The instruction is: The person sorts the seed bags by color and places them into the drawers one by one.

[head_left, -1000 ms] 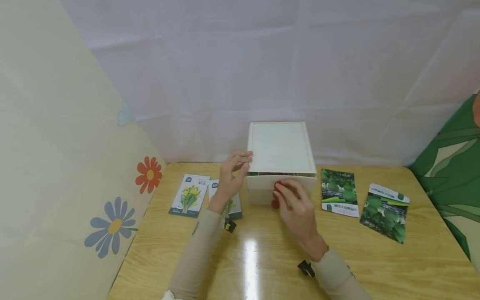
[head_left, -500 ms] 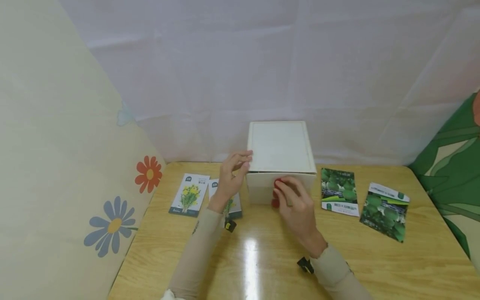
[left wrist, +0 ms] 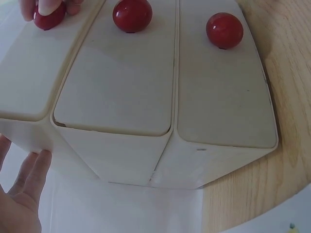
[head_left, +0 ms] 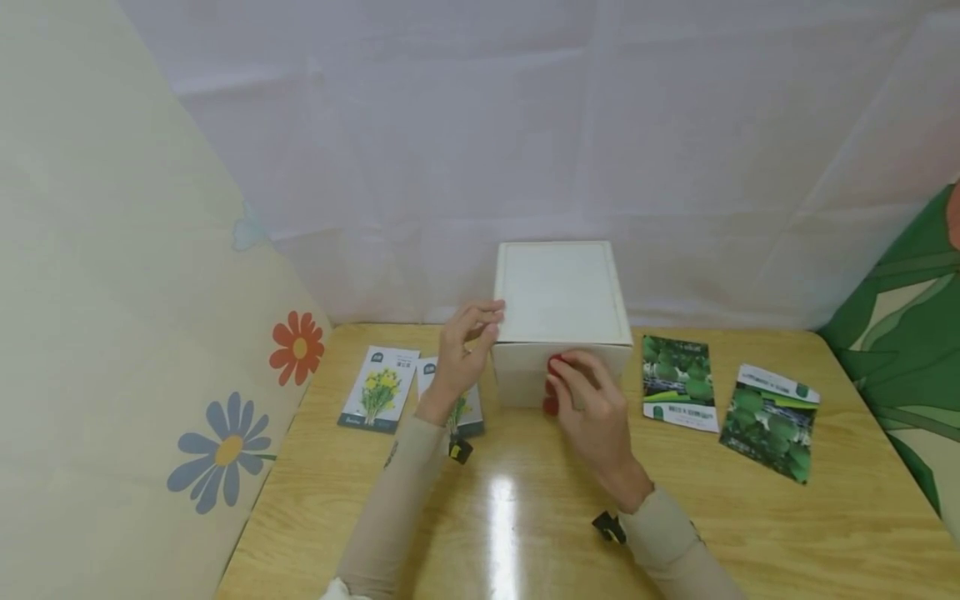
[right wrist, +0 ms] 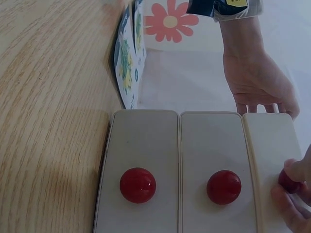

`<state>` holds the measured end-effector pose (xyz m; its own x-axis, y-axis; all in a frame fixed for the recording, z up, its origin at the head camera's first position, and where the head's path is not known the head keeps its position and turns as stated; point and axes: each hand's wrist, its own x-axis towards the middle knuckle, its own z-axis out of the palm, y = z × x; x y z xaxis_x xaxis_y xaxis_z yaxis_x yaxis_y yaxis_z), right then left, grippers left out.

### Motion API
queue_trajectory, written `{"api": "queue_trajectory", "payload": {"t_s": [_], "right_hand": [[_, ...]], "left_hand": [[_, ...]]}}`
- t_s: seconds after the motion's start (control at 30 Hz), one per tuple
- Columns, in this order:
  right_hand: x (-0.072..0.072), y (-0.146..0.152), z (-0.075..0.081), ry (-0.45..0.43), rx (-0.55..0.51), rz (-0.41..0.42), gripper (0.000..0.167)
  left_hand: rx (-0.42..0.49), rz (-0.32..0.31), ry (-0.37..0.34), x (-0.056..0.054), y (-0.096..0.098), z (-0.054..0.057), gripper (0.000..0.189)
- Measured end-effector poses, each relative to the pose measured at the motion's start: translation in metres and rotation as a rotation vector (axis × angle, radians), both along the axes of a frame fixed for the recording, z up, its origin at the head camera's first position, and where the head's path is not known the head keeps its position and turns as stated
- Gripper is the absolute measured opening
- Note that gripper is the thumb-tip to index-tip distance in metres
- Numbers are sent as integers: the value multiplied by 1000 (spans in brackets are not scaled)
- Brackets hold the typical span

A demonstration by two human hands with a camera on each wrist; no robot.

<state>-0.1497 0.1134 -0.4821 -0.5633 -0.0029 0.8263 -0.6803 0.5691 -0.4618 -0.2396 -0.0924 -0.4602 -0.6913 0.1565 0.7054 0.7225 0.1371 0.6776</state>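
A small white drawer cabinet (head_left: 562,292) stands against the back cloth, with three drawer fronts, each bearing a round red knob. My right hand (head_left: 596,417) pinches the top drawer's knob (right wrist: 289,182) between thumb and fingers. That drawer (left wrist: 34,73) looks flush with the frame. My left hand (head_left: 465,346) touches the cabinet's left side near its top, fingers fairly straight, as the left wrist view also shows. Untouched are the middle knob (left wrist: 132,14) and the bottom knob (left wrist: 224,30). What the drawers contain is hidden.
Two white packets with yellow flowers lie left of the cabinet: one in full view (head_left: 378,389), the other (head_left: 472,412) partly under my left arm. On the right lie two green leafy packets (head_left: 678,383) (head_left: 770,423). The wooden table (head_left: 547,517) ends near the back cloth.
The top drawer has slid inward under my right hand, and the dark gap beneath the cabinet's top edge has closed. My left hand has stayed at the side.
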Motion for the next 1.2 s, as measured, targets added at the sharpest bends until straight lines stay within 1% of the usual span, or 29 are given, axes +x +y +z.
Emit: {"api": "queue_trajectory", "payload": {"t_s": [0.17, 0.23, 0.43, 0.63, 0.67, 0.73, 0.87, 0.93, 1.07, 1.2], "right_hand": [[-1, 0, 1, -5, 2, -4, 30], [-1, 0, 1, -6, 5, -9, 31], [-3, -1, 2, -8, 8, -15, 32], [-5, 0, 0, -5, -3, -9, 33], [-5, -1, -1, -2, -6, -8, 33], [-5, -1, -1, 4, -6, -9, 34], [-6, -2, -2, 8, -14, -5, 33], [-6, -2, -2, 7, -17, -4, 33], [-5, -3, -3, 0, -21, -7, 31], [-4, -2, -5, -9, -26, -13, 33]], "left_hand": [[5, 1, -2, 14, 2, 20, 9], [3, 5, 5, 18, 2, 25, 9], [10, -1, 9, 18, 2, 26, 10], [4, -1, 3, 17, 2, 24, 10], [4, -2, 2, 16, 2, 23, 10], [4, -2, 2, 12, 1, 16, 10], [0, 15, 14, 1, 0, 1, 10], [-1, 17, 17, -2, -2, -4, 11], [-2, 11, 11, -5, -3, -8, 11], [0, 1, 15, -5, -3, -8, 12]]}}
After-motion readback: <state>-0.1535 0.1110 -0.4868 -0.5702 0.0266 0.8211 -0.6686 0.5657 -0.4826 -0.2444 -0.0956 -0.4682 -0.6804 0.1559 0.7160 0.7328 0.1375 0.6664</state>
